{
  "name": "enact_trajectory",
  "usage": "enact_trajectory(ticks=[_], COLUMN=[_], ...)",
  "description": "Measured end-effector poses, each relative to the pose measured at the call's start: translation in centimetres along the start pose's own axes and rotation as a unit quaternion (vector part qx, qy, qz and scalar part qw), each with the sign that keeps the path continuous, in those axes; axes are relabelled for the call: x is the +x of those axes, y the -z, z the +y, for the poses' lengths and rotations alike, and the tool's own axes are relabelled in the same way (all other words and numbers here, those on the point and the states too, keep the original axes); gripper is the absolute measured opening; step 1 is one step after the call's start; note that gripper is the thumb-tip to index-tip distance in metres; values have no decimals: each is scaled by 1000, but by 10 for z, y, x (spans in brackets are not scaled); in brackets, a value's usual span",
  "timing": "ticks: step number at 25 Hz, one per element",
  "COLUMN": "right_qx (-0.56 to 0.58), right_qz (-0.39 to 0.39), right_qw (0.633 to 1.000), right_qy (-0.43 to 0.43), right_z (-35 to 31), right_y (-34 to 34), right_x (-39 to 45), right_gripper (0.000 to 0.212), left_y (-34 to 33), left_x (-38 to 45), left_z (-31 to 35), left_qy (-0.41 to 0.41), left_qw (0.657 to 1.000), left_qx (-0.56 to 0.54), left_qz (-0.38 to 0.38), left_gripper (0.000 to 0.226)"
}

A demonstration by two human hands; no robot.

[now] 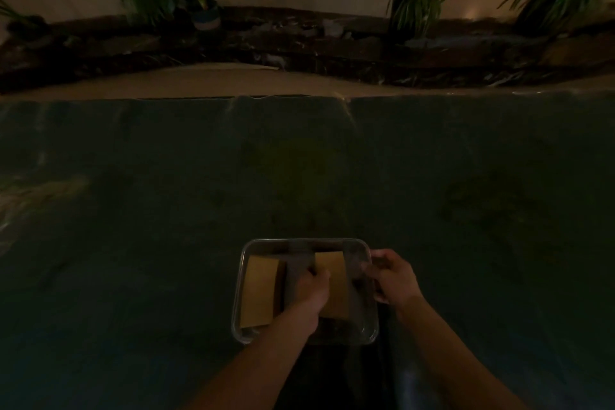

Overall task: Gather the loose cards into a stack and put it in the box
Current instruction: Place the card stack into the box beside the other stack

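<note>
Two bare forearms reach up from the bottom edge of the view, nearest the camera, and both end at the box; beyond them spreads the largest thing here, a dark green counter [133,210] that fills most of the picture, with a dim ledge of potted plants [416,7] along its far side. Near the front edge of that surface sits the clear box [238,296], a shallow see-through tray with rounded corners, and no loose cards show anywhere on the dark top around it, though the light is poor and motion blur softens everything. Inside the box lie two tan stacks: the left stack of cards [261,289] rests flat against the left wall, untouched, while the right stack of cards [336,286] is under the left hand [311,289], whose grip is closed over its near left edge, thumb and fingers around the pile as it sits low in the tray. Whether that stack already rests on the bottom or is a little above it, I cannot tell. The right hand [394,280] holds the box itself, its grip curled around the right rim and steadying it. Judging by this, the gathering looks done and the task is at its very end: what seems left is to let go of the right stack, perhaps square it against the other, and draw both hands away
</note>
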State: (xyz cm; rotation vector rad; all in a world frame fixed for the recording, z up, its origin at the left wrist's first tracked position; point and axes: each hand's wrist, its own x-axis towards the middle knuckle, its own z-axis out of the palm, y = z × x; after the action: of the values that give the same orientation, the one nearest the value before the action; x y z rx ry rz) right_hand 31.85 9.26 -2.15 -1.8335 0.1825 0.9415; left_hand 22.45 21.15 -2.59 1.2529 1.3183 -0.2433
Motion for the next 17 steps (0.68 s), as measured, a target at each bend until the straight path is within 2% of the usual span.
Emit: enact_trajectory(ticks=[7, 13, 17], right_qx=[-5, -14, -11], right_qz=[-13, -13, -16], right_qw=[1000, 1000, 1000], right_qy=[1, 6, 4], right_z=[2, 5, 6], right_y=[1, 0, 0], right_x=[3, 7, 9], right_gripper=[13, 12, 12], left_y=[-14, -25, -28], left_x=[4, 4, 2], left_z=[-6, -10, -12], left_qy=[-9, -44, -63], left_qw=[997, 990, 991], left_qx=[71, 133, 121], left_qz=[-38, 0, 2], left_gripper=[38, 46, 28])
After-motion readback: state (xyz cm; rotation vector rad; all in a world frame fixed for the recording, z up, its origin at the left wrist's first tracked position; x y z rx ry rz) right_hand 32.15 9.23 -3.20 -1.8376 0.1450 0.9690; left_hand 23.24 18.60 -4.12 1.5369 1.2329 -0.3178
